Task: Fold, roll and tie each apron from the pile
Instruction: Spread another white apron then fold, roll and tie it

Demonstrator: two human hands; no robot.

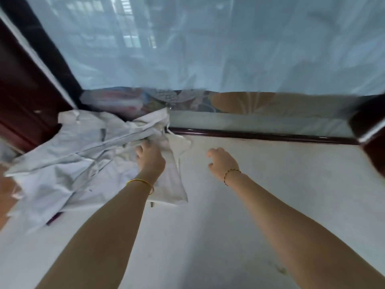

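1. A pile of aprons (pixel 79 155) lies in a crumpled heap on the left side of a white table top (pixel 260 184), at about 9 o'clock from the middle of the picture.
2. The cloth is pale grey and white. It is full of folds, and thin strap-like strips run across it.
3. One flap of the pile hangs toward 6 o'clock, just beside the left arm.
4. The left hand (pixel 150 157) is on the right edge of the pile. Its fingers curl down into the cloth and grip a bunch of it.
5. A thin gold bangle (pixel 141 183) sits on the left wrist.
6. The right hand (pixel 221 161) is at about 3 o'clock from the left hand, well apart from the pile.
7. The right hand is above the bare table top. Its fingers are loosely bent and spread, and it holds nothing.
8. The picture does not show if the right fingertips touch the table.
9. A dark beaded bracelet (pixel 231 175) goes around the right wrist.
10. A dark wooden rail (pixel 260 135) runs along the far edge of the table, at 12 o'clock from the hands.
11. Behind the rail is a patterned cloth (pixel 187 99) in many colours, and above it hangs a thin pale curtain (pixel 208 42).
12. Dark red wood (pixel 25 97) stands at 10 o'clock, behind the pile.
13. The picture is a bit blurry, mostly at the left edge.
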